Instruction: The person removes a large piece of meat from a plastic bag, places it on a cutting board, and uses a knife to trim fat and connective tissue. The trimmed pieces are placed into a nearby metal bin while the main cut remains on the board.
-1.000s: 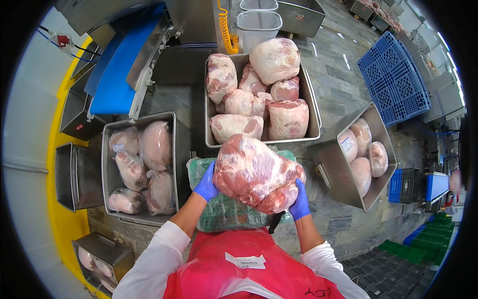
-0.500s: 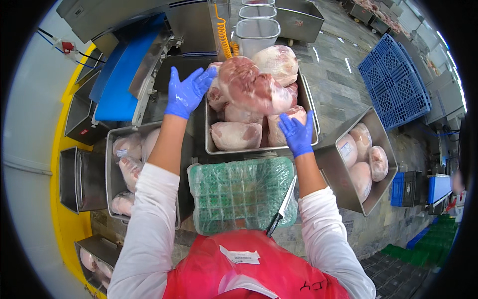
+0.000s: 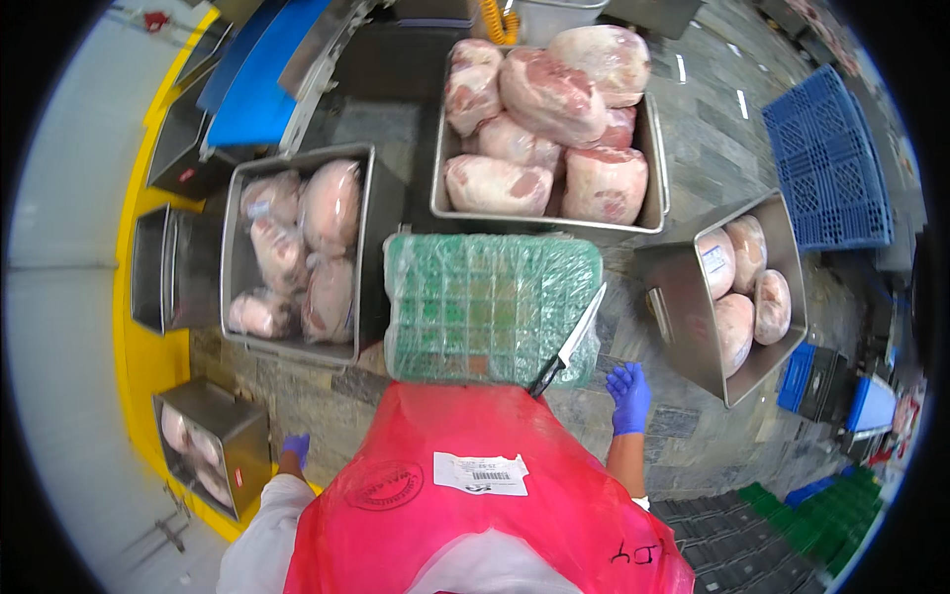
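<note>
Meat (image 3: pixel 552 96) lies piled in the tub ahead (image 3: pixel 554 224) during an apparent pause between pieces, right hand (image 3: pixel 629 398) empty with fingers loosely spread, left hand's (image 3: pixel 295 447) fingers indiscernible, any further lift calling for both.

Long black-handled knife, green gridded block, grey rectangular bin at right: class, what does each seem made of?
Knife: shiny blade, probably steel; dark handle, perhaps plastic. Green block: moulded-looking grid, likely plastic, under glossy, wrinkled clear film. Grey bin: satin metallic sheen suggests stainless steel.
</note>
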A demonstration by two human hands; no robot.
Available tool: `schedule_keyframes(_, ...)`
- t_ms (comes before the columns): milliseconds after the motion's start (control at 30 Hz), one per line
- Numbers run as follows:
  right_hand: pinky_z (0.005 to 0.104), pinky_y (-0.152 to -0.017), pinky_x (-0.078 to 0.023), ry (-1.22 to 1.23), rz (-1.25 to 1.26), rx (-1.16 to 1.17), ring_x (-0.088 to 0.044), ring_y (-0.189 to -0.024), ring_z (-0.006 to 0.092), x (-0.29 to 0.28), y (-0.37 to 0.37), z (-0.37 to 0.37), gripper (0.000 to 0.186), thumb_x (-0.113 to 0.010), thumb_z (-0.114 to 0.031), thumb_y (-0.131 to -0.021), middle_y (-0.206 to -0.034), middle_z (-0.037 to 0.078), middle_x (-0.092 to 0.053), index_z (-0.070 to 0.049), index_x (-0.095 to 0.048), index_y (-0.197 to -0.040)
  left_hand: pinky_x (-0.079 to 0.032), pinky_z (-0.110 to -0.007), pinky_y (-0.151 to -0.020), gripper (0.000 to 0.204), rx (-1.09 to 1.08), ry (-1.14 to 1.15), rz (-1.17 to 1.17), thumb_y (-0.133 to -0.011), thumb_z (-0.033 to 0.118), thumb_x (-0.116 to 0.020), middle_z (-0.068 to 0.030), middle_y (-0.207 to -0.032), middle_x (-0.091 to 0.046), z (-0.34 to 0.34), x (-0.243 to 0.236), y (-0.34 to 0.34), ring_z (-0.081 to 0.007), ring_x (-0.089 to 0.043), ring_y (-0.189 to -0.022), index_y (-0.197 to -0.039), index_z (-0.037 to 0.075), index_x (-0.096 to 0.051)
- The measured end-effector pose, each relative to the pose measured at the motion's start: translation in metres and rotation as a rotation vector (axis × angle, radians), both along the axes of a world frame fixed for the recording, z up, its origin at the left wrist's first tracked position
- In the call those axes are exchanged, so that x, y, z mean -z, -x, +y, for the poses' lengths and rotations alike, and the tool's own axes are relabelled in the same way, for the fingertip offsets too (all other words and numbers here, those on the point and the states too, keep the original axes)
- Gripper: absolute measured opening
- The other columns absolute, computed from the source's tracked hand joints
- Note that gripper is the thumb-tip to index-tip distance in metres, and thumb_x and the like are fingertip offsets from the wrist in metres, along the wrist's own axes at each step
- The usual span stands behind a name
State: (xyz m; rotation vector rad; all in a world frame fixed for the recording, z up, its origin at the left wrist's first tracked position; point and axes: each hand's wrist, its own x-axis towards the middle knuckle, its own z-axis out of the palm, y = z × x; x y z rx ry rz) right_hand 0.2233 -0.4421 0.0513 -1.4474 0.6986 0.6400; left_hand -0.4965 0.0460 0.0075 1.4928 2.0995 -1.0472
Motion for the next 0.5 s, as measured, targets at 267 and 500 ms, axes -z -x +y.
schedule_keyframes(267,0.0333,-0.077,-0.058,-0.111,-0.341,-0.650,-0.071,-0.080,0.0192,0.000,-0.081,0.150,0.035,-0.064,-0.028,-0.107,-0.101,0.013,-0.076,0.002,-0.073,-0.123,-0.050,-0.047,-0.089,0.063,-0.370,-0.028,-0.480,-0.099,0.059,-0.063,-0.0203,-0.115,-0.067,-0.178,-0.037,0.063,-0.0355,-0.067,-0.102,-0.124,0.002,-0.068)
schedule_keyframes(500,0.0329,-0.080,-0.057,0.023,-0.532,-0.988,-0.071,-0.092,0.0220,0.007,-0.084,0.189,0.049,-0.063,-0.038,-0.108,-0.117,0.016,-0.072,0.002,-0.065,-0.137,-0.052,-0.042,-0.107,0.073,-0.060,-0.254,-0.830,-0.100,0.052,-0.066,-0.0222,-0.133,-0.071,-0.134,-0.129,-0.146,-0.0341,-0.068,-0.125,-0.154,0.004,-0.052)
